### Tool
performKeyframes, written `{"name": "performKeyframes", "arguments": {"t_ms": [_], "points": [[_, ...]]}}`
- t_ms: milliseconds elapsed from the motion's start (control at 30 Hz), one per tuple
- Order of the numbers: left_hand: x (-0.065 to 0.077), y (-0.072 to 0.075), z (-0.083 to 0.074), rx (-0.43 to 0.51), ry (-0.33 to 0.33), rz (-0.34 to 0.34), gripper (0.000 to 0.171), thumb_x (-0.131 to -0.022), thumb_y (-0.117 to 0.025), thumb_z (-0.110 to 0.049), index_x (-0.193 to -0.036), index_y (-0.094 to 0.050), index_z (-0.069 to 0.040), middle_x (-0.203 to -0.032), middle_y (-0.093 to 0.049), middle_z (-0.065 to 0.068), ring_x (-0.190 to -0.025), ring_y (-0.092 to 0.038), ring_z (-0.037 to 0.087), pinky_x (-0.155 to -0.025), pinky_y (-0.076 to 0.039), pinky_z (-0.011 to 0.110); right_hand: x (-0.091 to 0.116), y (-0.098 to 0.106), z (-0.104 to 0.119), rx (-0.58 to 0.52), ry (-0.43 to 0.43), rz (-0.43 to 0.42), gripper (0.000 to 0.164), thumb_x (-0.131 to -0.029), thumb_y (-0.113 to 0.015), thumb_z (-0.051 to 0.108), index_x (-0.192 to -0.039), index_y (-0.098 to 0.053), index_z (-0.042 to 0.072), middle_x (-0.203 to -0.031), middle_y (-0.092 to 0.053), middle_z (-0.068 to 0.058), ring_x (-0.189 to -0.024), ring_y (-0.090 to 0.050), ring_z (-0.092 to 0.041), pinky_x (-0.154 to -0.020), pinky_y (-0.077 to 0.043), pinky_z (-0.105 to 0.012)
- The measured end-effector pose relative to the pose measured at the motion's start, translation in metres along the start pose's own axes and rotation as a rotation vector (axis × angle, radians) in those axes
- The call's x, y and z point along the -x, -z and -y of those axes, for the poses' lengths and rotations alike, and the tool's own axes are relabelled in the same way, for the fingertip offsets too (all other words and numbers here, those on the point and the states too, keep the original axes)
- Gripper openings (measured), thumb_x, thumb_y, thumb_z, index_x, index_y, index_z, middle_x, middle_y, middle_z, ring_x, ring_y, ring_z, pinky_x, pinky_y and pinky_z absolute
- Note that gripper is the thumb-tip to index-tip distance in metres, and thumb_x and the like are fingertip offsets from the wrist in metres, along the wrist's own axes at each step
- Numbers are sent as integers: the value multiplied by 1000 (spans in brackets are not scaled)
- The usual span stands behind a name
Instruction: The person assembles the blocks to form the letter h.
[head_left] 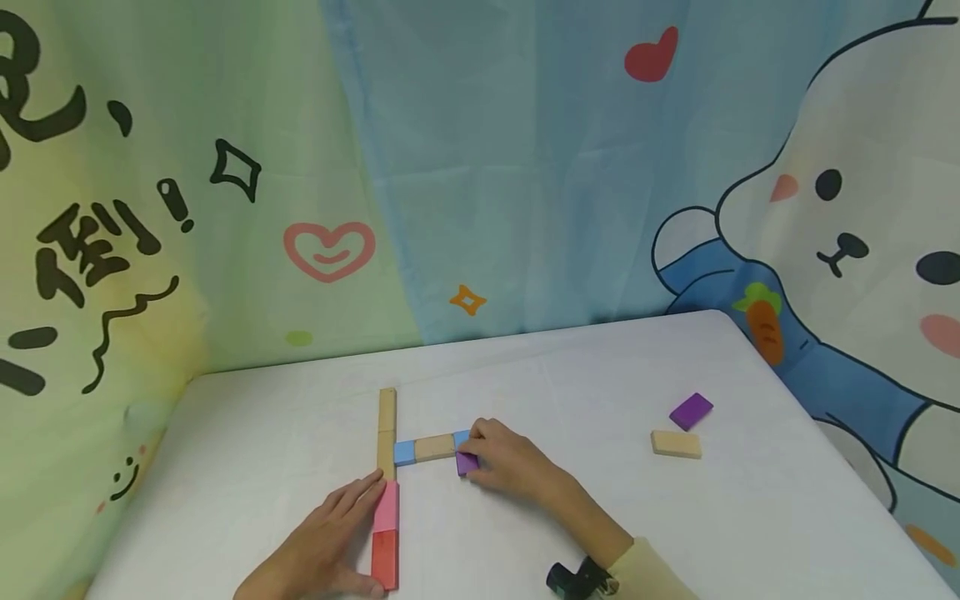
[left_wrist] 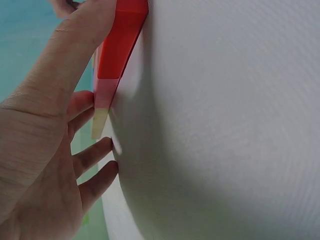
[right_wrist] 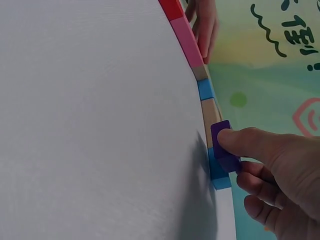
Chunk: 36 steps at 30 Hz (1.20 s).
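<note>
A row of blocks runs lengthwise on the white table: two natural wood blocks (head_left: 387, 408), a pink block (head_left: 386, 508) and a red block (head_left: 385, 560). From its right side branches a blue block (head_left: 404, 452), a natural wood block (head_left: 434, 447) and a second blue block (right_wrist: 217, 167). My left hand (head_left: 315, 533) lies along the row's left side, fingertips by the pink block, thumb at the red block's near end, fingers fairly straight. At the branch's right end, my right hand (head_left: 513, 462) pinches a purple block (right_wrist: 223, 145) against or just above the second blue block.
Another purple block (head_left: 691, 412) and a loose natural wood block (head_left: 677, 444) lie near the table's right side. A printed curtain (head_left: 480, 167) hangs behind the table (head_left: 570, 367). A black device (head_left: 577, 577) is strapped to the right wrist.
</note>
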<state>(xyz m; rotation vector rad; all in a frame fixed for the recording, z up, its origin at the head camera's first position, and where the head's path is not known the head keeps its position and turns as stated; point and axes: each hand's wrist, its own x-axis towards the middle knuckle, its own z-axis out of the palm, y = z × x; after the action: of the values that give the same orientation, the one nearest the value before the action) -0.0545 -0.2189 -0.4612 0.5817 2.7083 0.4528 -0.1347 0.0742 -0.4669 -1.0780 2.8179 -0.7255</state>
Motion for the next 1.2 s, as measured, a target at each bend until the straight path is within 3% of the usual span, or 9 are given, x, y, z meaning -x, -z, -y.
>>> {"name": "performKeyframes", "arguments": {"t_ms": [267,700,900,1200], "points": [[-1,2,-1,2,9,14,125,-58,-66,-83,-155,-23,-16,-160,-27,2,-136,-36,28,-101,-46,57,0,-6,-4,90,46,-48,29,-84,-76,23,-110,-72,12,-97,-58,3,-85,-45,-7,-66,-40,-13],[0,-1,-1,25,8,15,124,-59,-68,-81,-155,-22,-16,-161,-26,4,-136,-36,30,-99,-46,59,-1,-6,-2,131,79,-34,29,-84,-76,25,-110,-71,14,-98,-58,4,-87,-47,-7,-69,-43,-13],[0,-1,-1,25,9,15,125,-59,-67,-82,-155,-23,-15,-160,-27,5,-136,-36,30,-100,-46,59,-3,-5,0,170,56,-27,33,-83,-77,31,-110,-67,15,-104,-56,2,-87,-47,-8,-67,-42,-14],[-2,-2,0,25,3,16,123,-61,-67,-80,-155,-23,-15,-160,-27,5,-137,-36,31,-99,-46,60,-7,-5,2,47,-70,26,53,-81,-78,31,-125,-61,7,-119,-54,-3,-95,-49,-11,-73,-47,-17]]}}
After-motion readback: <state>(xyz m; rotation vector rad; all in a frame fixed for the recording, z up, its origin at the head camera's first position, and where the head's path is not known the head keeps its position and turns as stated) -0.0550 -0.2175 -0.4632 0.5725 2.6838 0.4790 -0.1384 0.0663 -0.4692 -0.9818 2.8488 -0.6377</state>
